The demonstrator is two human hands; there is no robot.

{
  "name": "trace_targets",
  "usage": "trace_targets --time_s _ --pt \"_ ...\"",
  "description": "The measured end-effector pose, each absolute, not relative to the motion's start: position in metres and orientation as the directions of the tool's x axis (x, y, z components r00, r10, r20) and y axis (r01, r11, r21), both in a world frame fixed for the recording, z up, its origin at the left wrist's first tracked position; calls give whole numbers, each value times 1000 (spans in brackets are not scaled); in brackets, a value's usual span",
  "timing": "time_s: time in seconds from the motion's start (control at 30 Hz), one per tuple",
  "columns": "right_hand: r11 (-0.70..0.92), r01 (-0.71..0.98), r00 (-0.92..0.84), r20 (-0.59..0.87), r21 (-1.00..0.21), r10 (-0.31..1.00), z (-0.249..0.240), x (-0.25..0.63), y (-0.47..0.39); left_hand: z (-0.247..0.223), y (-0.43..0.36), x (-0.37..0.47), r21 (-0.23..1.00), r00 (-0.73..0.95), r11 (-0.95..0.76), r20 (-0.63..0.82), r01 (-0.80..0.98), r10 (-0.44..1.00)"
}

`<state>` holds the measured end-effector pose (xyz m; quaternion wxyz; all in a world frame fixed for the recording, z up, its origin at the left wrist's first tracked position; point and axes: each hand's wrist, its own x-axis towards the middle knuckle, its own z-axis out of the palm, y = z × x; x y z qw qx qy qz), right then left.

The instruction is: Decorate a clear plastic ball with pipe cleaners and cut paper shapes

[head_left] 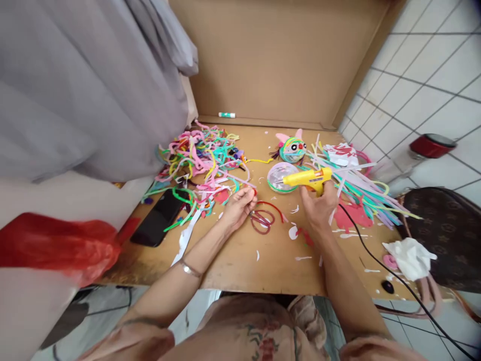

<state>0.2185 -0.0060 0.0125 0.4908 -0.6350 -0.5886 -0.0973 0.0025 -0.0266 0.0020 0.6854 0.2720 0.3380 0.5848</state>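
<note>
My left hand (239, 206) is closed in a pinch on a small red piece (255, 192), too small to tell its kind. My right hand (319, 203) grips a yellow glue gun (310, 178) by its handle, with the nozzle pointing left. Behind the nozzle lies a clear round bowl-like shell (278, 184) with a lilac and green rim. A pair of scissors (262, 222) with dark red handles rests just right of my left hand, by a red pipe cleaner (276, 206). Farther back stands a round striped figure (293, 149) with pink ears and stuck-on eyes.
Tangled pipe cleaners (206, 160) heap up at the left, above a black phone (160, 218). Straight pipe cleaners (361, 185) lie at right. A black cord (370, 250) runs to the glue gun. A brown bag (445, 235) and crumpled tissue (411, 258) sit at the right edge.
</note>
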Motion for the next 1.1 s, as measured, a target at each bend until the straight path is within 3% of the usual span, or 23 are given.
trace_targets --time_s 0.37,0.93,1.1 --pt "265 881 149 763 -391 629 9 208 -13 -3 -30 3 759 162 208 -136 -617 977" --pt "345 867 64 768 -358 637 9 208 -16 -5 -32 7 761 156 198 -129 -618 979" --pt "414 856 22 822 -309 569 9 209 -15 -4 -31 6 768 170 205 -127 -607 977"
